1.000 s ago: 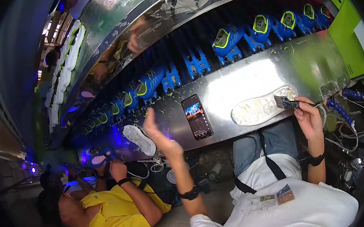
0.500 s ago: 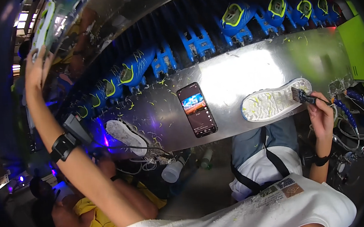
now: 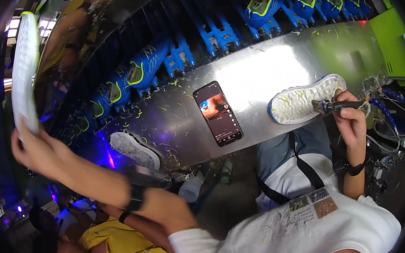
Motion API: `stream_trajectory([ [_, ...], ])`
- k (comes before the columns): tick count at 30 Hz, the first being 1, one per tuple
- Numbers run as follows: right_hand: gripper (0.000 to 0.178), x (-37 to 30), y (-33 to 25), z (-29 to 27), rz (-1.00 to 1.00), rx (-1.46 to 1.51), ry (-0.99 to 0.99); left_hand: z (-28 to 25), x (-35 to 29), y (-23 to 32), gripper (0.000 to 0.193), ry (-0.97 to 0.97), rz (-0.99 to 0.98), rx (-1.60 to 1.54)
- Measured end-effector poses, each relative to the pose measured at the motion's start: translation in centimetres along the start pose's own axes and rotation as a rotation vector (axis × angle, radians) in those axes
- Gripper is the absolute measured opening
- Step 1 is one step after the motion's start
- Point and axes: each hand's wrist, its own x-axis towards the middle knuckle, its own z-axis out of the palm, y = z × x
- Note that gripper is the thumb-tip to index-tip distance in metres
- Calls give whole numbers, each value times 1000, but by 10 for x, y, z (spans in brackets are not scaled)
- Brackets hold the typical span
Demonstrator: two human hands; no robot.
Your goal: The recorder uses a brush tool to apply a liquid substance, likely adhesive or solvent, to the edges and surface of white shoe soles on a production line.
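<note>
My left hand (image 3: 38, 145) is blurred by motion and grips one end of a long white shoe sole (image 3: 24, 74) with a lime edge, held up at the far left. My right hand (image 3: 349, 121) holds a dark-handled brush (image 3: 326, 106), fingers wrapped round the handle. The bristles rest over the middle of another white sole (image 3: 292, 102), which lies tread up on the metal table (image 3: 256, 131), with lime scraps in its grooves. Left of that sole lies a phone (image 3: 218, 118) with its screen lit. Farther left is a greyish white sole (image 3: 134, 149) at the table's near edge.
Blue shoe uppers (image 3: 144, 69) with lime collars sit along a rack of blue holders (image 3: 219, 38) behind the table. Coiled blue hoses (image 3: 382, 113) hang at the right. A person in a yellow shirt (image 3: 121, 244) is at the lower left. Lime trimmings litter the table.
My left hand has come lower and nearer with its sole, which now looks larger. The brush has slid left from the sole's right end toward its middle.
</note>
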Motion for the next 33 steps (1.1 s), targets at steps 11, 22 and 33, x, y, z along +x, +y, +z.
stream_trajectory([
  [11, 28, -30, -15, -2, 10, 73, -163, -114, -390, 85, 74, -1184, -2035, -954],
  [22, 26, -59, -59, 3, -599, -749, -265, -103, -426, 140, 52, -1088, -1531, -663],
  [33, 18, -62, -11, 28, -603, -569, -591, -103, -438, 153, 44, -532, -1545, -752],
])
